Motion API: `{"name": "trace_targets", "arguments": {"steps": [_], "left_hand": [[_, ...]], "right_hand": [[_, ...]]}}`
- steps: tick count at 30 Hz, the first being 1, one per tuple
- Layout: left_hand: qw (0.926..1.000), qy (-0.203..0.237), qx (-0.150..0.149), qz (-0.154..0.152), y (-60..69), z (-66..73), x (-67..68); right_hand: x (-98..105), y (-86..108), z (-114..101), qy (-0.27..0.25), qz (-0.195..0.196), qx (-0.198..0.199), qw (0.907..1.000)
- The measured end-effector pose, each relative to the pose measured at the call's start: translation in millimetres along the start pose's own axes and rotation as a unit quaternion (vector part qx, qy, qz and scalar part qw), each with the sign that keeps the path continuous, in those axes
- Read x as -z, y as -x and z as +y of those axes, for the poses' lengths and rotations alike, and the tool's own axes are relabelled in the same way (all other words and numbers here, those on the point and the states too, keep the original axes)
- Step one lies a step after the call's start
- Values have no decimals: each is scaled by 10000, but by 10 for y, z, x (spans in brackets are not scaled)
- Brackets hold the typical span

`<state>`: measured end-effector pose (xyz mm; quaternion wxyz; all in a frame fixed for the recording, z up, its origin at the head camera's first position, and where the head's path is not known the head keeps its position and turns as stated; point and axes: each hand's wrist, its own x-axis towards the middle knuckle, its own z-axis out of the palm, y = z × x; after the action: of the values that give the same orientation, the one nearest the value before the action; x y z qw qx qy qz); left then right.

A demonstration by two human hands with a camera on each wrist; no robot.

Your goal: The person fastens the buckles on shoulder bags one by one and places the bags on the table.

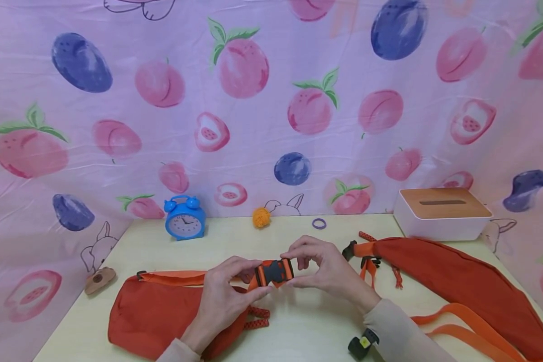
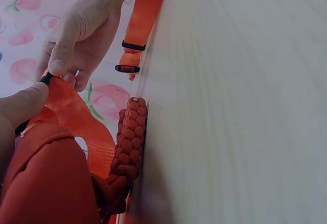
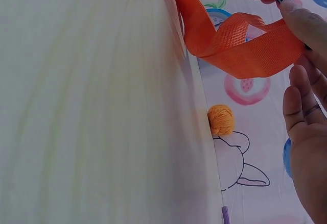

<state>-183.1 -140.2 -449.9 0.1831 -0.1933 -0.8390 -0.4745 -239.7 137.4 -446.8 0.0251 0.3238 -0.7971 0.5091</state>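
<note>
A black side-release buckle (image 1: 275, 271) on orange webbing is held above the table, its two halves looking joined. My left hand (image 1: 221, 289) pinches the buckle's left end between thumb and fingers. At the opposite end, my right hand (image 1: 326, 269) pinches it too, thumb below and index finger above. The buckle belongs to a red waist bag (image 1: 151, 311) lying at the left, partly covered by my left hand and forearm. Orange webbing (image 3: 245, 60) hangs in a loose loop in the right wrist view. A braided red zipper pull (image 2: 130, 137) shows in the left wrist view.
A second red waist bag (image 1: 461, 291) with orange straps lies at the right. Along the back stand a blue alarm clock (image 1: 184, 218), an orange yarn ball (image 1: 261, 217), a purple ring (image 1: 319, 223) and a tissue box (image 1: 443, 216). A brown object (image 1: 100, 280) sits at the left edge.
</note>
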Motion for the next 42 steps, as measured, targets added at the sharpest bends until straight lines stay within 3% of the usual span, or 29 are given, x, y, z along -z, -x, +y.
{"name": "trace_targets", "arguments": {"steps": [26, 42], "left_hand": [[9997, -258, 24, -43, 19, -9, -24], [9996, -173, -145, -171, -4, 1, 17]], "right_hand": [[-56, 9, -16, -50, -19, 31, 10000], [-15, -14, -7, 203, -76, 118, 9997]]}}
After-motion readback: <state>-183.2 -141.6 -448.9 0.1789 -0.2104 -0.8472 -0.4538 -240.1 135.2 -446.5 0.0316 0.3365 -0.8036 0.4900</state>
